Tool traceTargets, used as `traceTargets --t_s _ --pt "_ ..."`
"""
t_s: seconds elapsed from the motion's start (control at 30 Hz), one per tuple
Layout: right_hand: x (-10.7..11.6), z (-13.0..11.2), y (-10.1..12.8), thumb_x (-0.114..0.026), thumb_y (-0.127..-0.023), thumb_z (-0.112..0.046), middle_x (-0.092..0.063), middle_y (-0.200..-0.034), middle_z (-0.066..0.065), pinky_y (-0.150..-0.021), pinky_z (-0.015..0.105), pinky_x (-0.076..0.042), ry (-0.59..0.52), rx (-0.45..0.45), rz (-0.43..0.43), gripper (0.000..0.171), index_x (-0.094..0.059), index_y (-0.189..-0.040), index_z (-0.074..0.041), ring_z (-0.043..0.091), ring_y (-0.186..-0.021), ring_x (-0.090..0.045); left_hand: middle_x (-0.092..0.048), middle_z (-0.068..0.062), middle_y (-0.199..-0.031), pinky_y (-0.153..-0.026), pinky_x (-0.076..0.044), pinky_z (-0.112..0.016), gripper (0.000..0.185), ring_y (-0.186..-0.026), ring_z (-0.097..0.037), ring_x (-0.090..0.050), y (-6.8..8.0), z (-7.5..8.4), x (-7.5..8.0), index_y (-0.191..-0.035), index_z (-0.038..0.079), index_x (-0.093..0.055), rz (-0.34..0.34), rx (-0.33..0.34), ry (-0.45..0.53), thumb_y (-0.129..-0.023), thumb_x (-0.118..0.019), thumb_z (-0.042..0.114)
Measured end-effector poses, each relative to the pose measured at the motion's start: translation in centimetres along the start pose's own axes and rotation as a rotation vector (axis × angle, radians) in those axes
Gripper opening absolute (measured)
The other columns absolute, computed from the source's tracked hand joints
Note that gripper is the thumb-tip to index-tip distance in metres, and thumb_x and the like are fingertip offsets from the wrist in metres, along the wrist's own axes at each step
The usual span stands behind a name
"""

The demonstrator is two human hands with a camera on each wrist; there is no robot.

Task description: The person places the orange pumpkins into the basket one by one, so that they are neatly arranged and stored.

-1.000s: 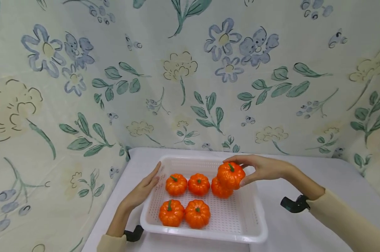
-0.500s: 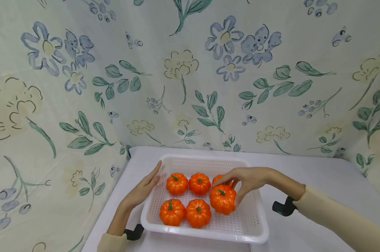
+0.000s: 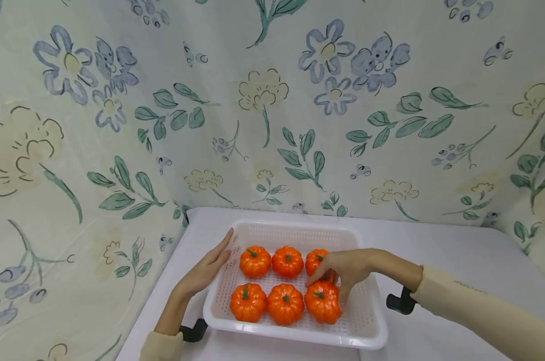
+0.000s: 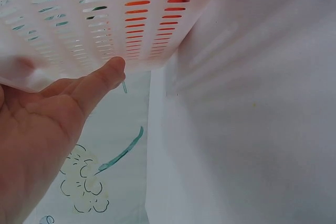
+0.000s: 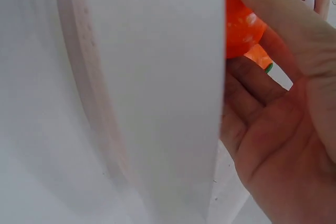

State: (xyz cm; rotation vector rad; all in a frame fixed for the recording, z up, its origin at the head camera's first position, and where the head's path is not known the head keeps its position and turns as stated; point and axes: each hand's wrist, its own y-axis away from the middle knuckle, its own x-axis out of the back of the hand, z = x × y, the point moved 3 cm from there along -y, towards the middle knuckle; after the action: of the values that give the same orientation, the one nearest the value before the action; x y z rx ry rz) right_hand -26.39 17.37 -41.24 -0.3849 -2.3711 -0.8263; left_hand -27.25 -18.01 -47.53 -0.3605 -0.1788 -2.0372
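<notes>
Six pumpkins filled the basket (image 3: 367,331); the right hand (image 3: 345,268) still grasped the lower-right pumpkin (image 3: 323,308), unreleased; left hand (image 3: 205,273) rested flat.

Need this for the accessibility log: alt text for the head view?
A right hand grips an orange toy pumpkin at the front right of a white slotted basket holding six pumpkins in two rows. The left hand rests flat against the basket's left wall.
</notes>
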Motion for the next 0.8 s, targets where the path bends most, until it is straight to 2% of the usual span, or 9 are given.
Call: traceTargets --t_s 0.23,0.57,0.8 --pt "-1.1 0.4 -0.1 -0.092 -0.074 -0.003 -0.07 -0.123 -0.019 -0.093 0.017 -0.056 0.03 -0.073 -0.046 0.07 -0.069 -0.137 -0.024 -0.005 -0.107 -0.062 -0.007 -0.011 -0.176 -0.101 -0.057 -0.042 0.06 -0.155 -0.045 -0.029 0.0 0.2 -0.4 -0.168 0.026 -0.008 -0.01 0.019 0.01 -0.114 -0.033 0.031" --pt "-2.1 0.9 0.3 -0.089 -0.077 -0.002 -0.068 -0.124 -0.021 -0.097 0.022 -0.055 0.038 -0.104 0.019 0.069 -0.068 -0.137 -0.029 -0.003 -0.103 -0.06 -0.007 -0.01 -0.176 -0.101 -0.058 -0.043 0.06 -0.155 -0.044 -0.029 -0.7 0.1 -0.8 -0.168 0.026 -0.007 -0.028 0.015 0.012 -0.114 -0.034 0.031" --pt "-2.4 0.9 0.9 -0.09 -0.078 -0.007 -0.067 -0.12 -0.023 -0.094 0.02 -0.055 0.046 -0.14 0.075 0.068 -0.067 -0.138 -0.028 -0.002 -0.1 -0.058 -0.007 -0.011 -0.176 -0.109 -0.051 -0.045 0.059 -0.157 -0.042 -0.023 -1.0 0.2 -1.0 -0.168 0.024 -0.008 -0.028 0.0 -0.014 -0.115 -0.033 0.029"
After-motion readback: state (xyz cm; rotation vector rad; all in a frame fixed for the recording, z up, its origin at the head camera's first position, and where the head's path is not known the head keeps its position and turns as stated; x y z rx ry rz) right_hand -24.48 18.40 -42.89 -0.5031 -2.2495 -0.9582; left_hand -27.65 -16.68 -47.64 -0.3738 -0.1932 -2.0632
